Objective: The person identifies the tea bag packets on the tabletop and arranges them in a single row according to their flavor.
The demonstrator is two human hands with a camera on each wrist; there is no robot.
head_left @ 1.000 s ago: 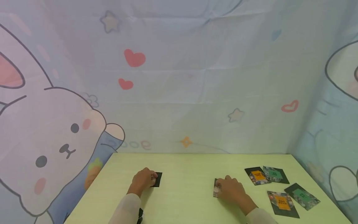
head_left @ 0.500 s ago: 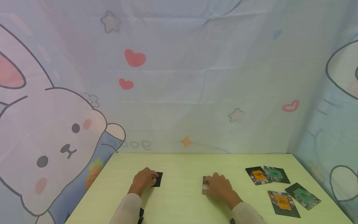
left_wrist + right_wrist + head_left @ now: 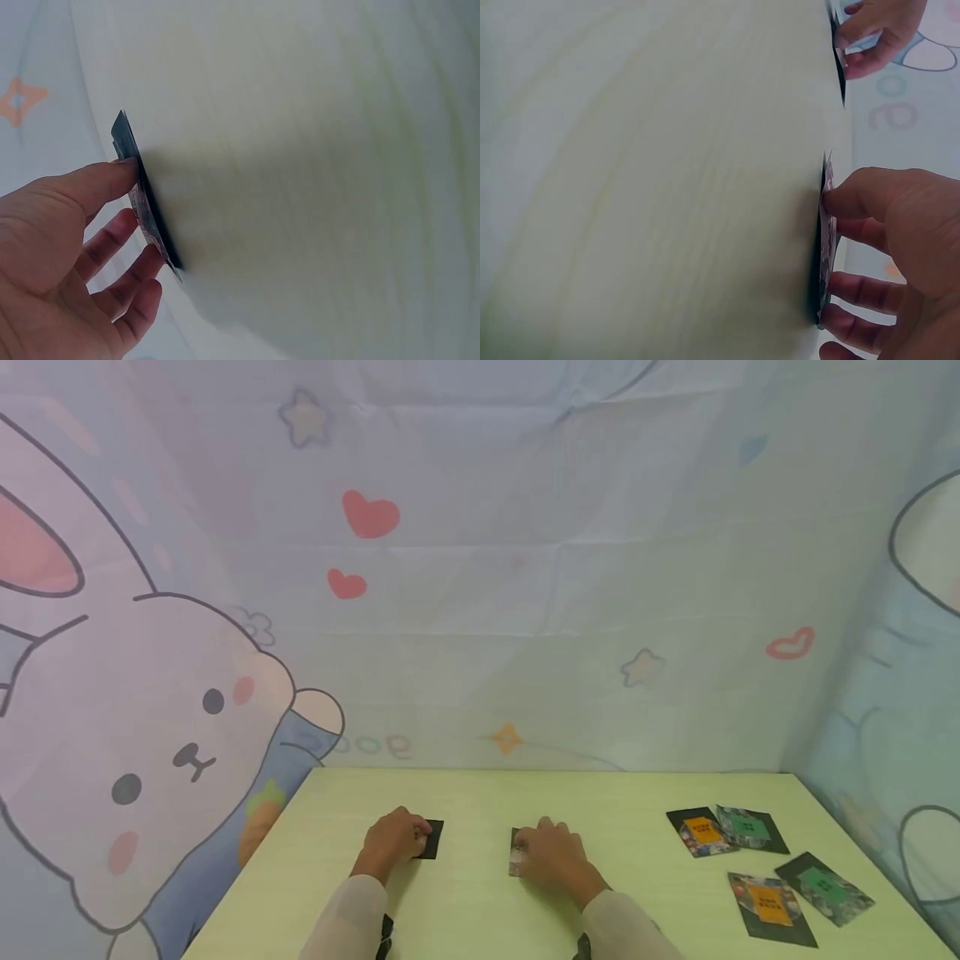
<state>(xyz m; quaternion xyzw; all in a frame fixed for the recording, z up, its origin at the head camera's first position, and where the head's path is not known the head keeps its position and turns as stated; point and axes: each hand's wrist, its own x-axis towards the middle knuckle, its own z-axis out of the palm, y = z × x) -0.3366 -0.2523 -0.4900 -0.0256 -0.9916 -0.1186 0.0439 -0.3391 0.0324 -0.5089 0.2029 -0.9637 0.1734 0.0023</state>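
Observation:
On the left half of the table, my left hand (image 3: 392, 841) pinches a thin, flat dark packet (image 3: 432, 839); in the left wrist view the packet (image 3: 146, 206) appears edge-on between thumb and fingers, low over the tabletop. My right hand (image 3: 555, 856) grips another flat packet (image 3: 517, 856), black at the top with a greyish print below, near the table's middle. The right wrist view shows that packet (image 3: 827, 240) edge-on, thumb on one side and fingers behind. A gap of bare tabletop lies between the two packets. Fingers hide part of each packet.
The pale yellow-green table (image 3: 480, 918) bears more flat packets at the right: an orange-labelled one (image 3: 702, 831) beside a green-labelled one (image 3: 752, 828), and nearer, another orange-labelled (image 3: 771, 908) and green-labelled one (image 3: 825, 887). A printed cloth (image 3: 480, 568) hangs behind.
My right hand has moved left across the table with its packet, closing the distance to my left hand. The left hand and its packet have stayed in place.

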